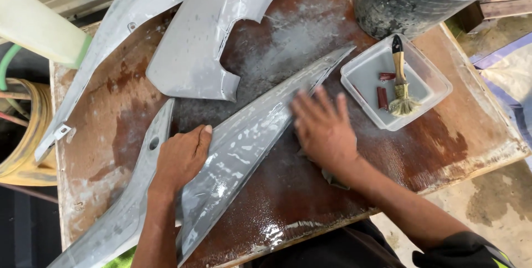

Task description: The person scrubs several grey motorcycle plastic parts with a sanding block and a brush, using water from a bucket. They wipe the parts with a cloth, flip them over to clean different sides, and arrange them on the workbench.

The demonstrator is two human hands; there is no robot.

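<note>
Wet, rust-brown wooden table (pixel 443 140), streaked with pale residue, bearing several grey primed body panels. Left hand (pixel 180 160), fingers curled with thumb out, presses down on the long tapered grey panel (pixel 244 151) lying diagonally across the table's middle; right hand (pixel 324 129), flat and spread, rests on the panel's right edge over a partly hidden grey sanding sheet (pixel 332 178). Nearby: clear plastic tub (pixel 366 77) holding a brush (pixel 401 79); black bucket (pixel 388 2); broad curved panel (pixel 205 35).
</note>
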